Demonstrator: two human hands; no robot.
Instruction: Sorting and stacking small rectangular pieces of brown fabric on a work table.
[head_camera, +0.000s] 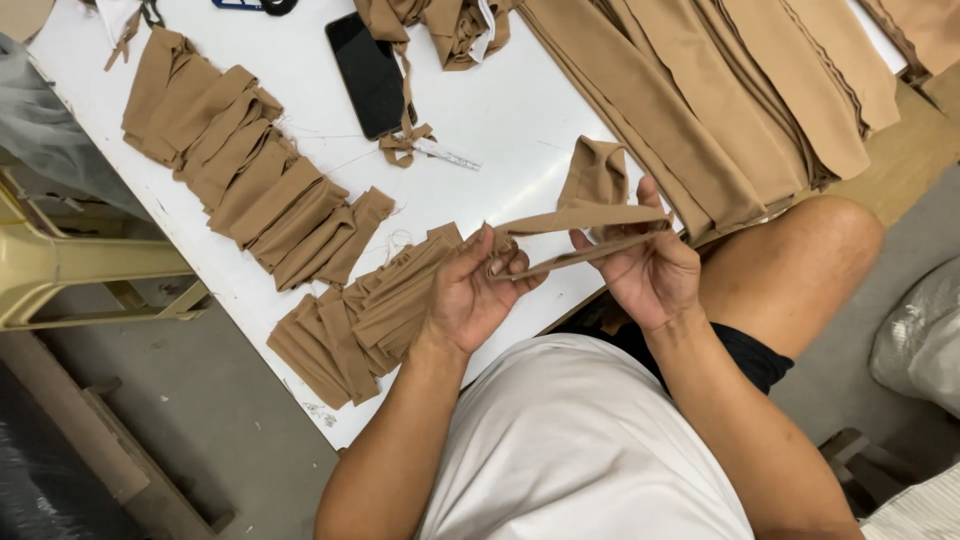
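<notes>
Above the near edge of the white table (520, 120), left hand (470, 295) and right hand (650, 270) each pinch 1 end of a tan fabric strip (590, 218), judged light, limp, best gripped at its ends.

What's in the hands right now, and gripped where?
A tan fabric strip, stretched between both hands: the left hand pinches its left end, the right hand its right end, above the white table.

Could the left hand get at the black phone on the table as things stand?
Probably not right away: the left hand is pinching one end of the tan fabric strip. The path to the black phone crosses only bare white table.
</notes>
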